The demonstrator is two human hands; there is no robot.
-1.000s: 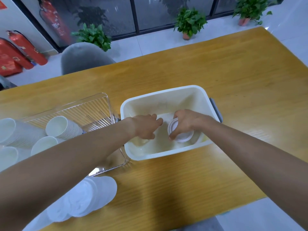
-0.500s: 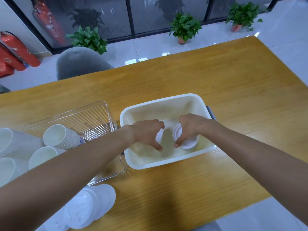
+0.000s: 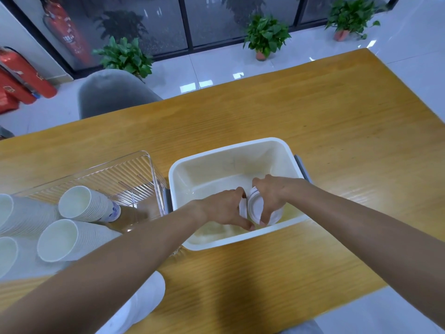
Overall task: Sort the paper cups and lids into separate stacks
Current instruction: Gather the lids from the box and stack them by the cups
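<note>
**Both hands working in the white bin**

A wooden tabletop (image 3: 337,121) is filling the view, with a white bin (image 3: 231,150) sitting at centre. Inside it, the right hand (image 3: 269,196) is curling its grip round a lidded cup (image 3: 256,208); the left hand (image 3: 224,208) is pinching a white piece beside it, too hidden to identify. At 9 o'clock, cup stacks (image 3: 79,208) are lying by a clear tray (image 3: 125,174); lids (image 3: 147,300) at 7. Beyond: grey chair (image 3: 108,92), potted plants (image 3: 266,36), red extinguishers (image 3: 21,75), pale tiled floor (image 3: 216,66).
</note>
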